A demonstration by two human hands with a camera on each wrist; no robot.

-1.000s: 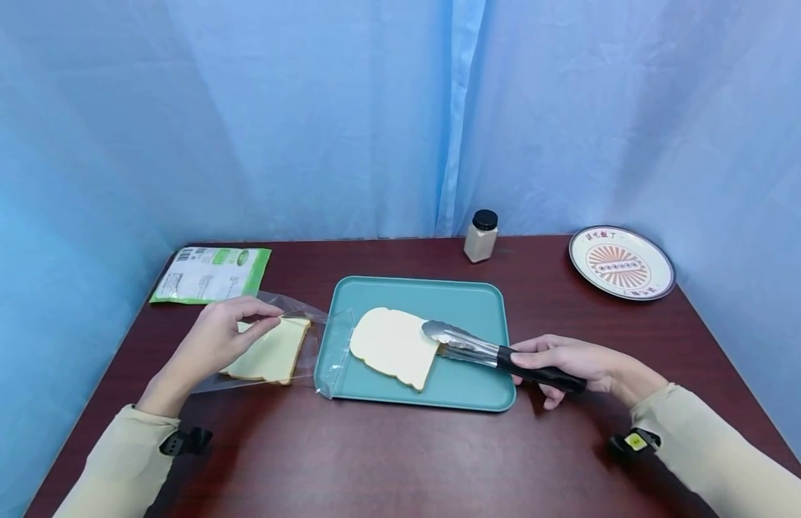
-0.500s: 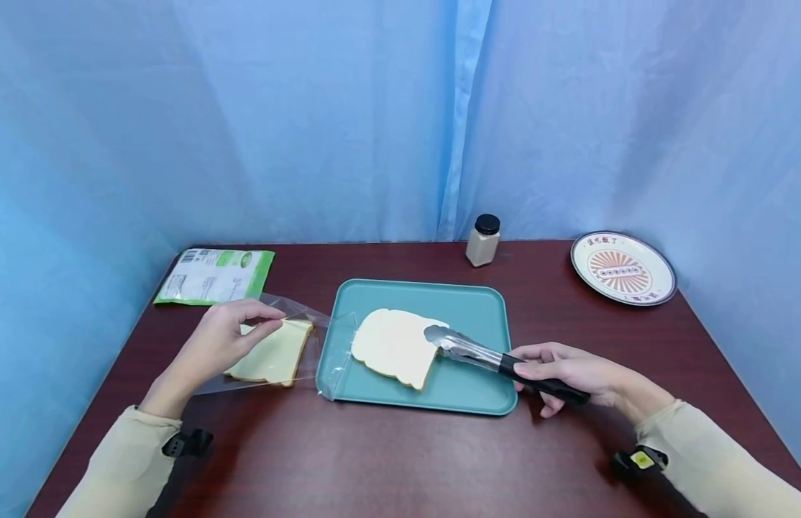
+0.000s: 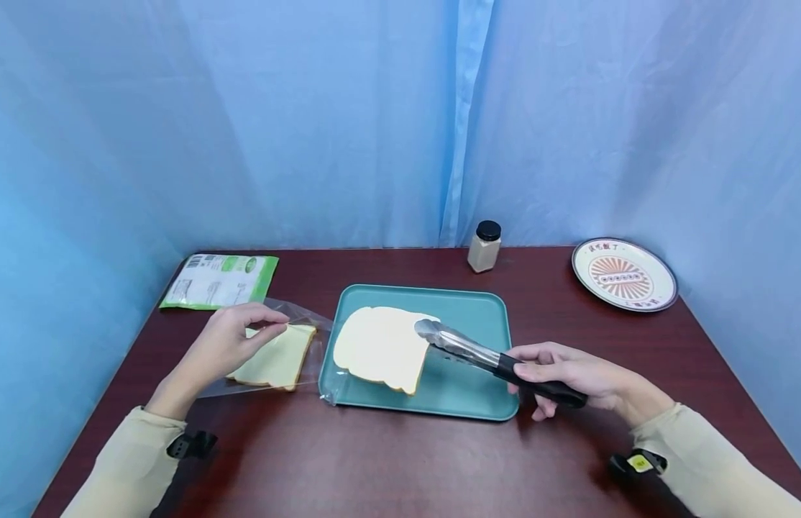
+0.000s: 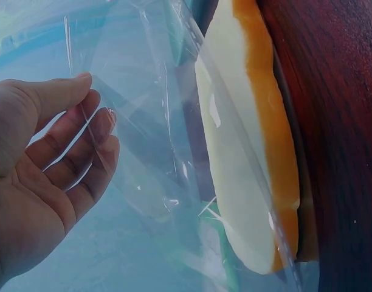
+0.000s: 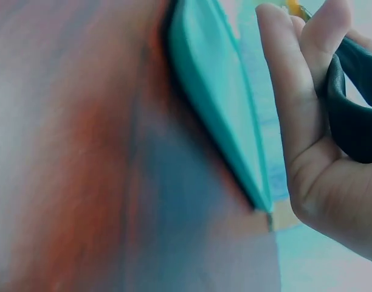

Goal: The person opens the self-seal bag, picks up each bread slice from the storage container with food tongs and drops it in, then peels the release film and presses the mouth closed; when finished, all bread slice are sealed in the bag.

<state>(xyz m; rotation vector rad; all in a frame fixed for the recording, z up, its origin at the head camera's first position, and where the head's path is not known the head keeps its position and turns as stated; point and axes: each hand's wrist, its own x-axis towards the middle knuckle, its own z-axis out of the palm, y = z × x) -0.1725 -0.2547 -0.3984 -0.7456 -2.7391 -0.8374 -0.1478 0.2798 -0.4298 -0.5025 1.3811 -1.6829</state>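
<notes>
My left hand [image 3: 235, 342] pinches the edge of a clear plastic bag [image 4: 168, 134] between thumb and fingertips, lifting its upper layer. One bread slice [image 3: 277, 360] with a brown crust lies at the bag, seen through the film in the left wrist view. My right hand [image 3: 569, 374] grips metal tongs [image 3: 468, 350] by their black handles, thumb on top. The tongs' tips clasp the right corner of another white bread slice [image 3: 380, 349]. This slice is held over the teal tray [image 3: 465, 406], its left edge close to the bag's mouth.
A green-and-white packet [image 3: 219, 280] lies at the back left. Behind the tray stands a jar [image 3: 483, 252] with a black lid. A patterned plate [image 3: 656, 288] sits at the back right. Blue curtains [image 3: 310, 129] enclose the dark wooden table [image 3: 400, 467].
The tongs and their bread slice have moved left over the tray, towards the bag; the slice looks larger now. My left hand keeps its pinch. The head view has tilted slightly.
</notes>
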